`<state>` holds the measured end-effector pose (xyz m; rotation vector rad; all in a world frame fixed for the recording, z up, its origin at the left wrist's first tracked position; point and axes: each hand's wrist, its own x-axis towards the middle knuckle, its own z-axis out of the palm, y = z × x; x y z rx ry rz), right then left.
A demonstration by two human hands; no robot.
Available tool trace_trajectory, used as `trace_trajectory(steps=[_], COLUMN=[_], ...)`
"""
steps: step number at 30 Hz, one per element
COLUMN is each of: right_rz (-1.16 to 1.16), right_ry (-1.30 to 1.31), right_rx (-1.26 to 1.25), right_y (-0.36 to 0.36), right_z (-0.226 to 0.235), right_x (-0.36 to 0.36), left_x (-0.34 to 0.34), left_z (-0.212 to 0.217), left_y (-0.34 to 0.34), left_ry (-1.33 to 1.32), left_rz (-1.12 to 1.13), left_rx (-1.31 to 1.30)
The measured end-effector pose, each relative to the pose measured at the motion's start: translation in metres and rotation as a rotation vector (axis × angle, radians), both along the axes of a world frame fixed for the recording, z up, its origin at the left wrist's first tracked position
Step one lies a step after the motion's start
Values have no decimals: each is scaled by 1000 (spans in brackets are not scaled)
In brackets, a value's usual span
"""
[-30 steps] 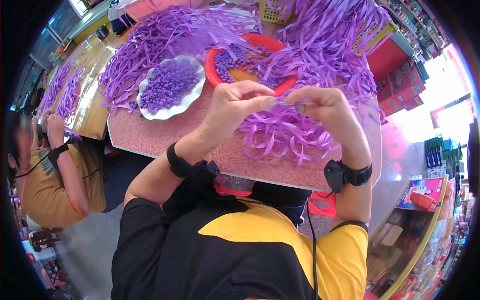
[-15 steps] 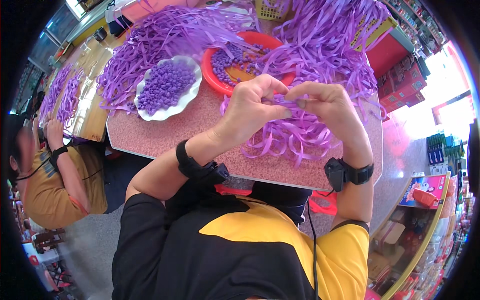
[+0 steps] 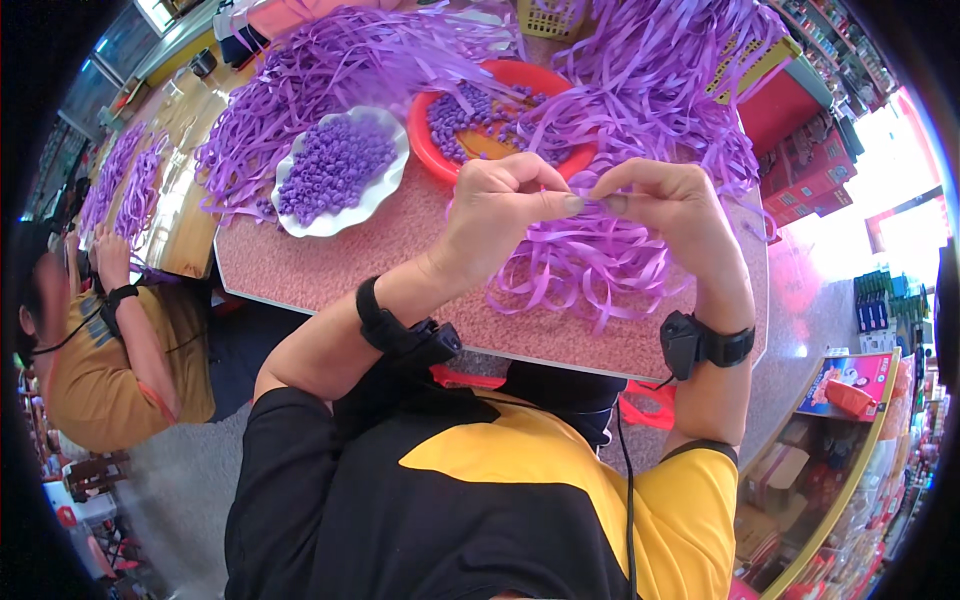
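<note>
In front of my chest, above the near part of the table, my left hand (image 3: 500,205) and my right hand (image 3: 665,205) are raised with thumb and forefinger of each pinched. Their fingertips almost meet over a loose heap of purple ribbon (image 3: 575,265). A thin purple ribbon seems to run between the pinches, mostly covered by fingers; whether a bead is on it I cannot tell. Behind my left hand sits a red round basin (image 3: 424,145) with purple beads (image 3: 447,135) in it. Farther left, a white scalloped dish (image 3: 375,205) holds many more purple beads (image 3: 335,165).
Long purple ribbons (image 3: 300,90) spread over the table's (image 3: 290,270) far left, and another pile (image 3: 660,70) at its far right. A yellow basket (image 3: 550,18) stands at the back. At left, another person (image 3: 130,350) works at a wooden table (image 3: 190,200). A glass display case (image 3: 800,490) is lower right.
Both hands have shifted slightly; the right has moved a little to the right. The thumbs now press straight against the forefingers, and the fingertips have come level with each other.
</note>
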<state>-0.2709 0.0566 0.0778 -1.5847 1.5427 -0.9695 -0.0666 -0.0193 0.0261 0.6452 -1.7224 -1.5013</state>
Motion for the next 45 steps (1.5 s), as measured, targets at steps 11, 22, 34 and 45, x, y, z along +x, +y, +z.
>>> trace_trajectory(steps=[11,22,34,45], right_rz=[-482,-830,-34,-22], right_ry=[-157,668,-581,-562], right_rx=[-231,-282,-460,-32], right_y=[20,-5,10,39], right_z=[27,-36,39,25], right_x=[-88,-159,-18,-70], left_x=[16,7,-19,47], left_z=[2,51,129,205], left_y=[-29,-19,-41,-129], left_ry=[162,-23,-83,-220], left_rz=[-194,-233,-311,-273], left_rx=[369,183,-211,-14])
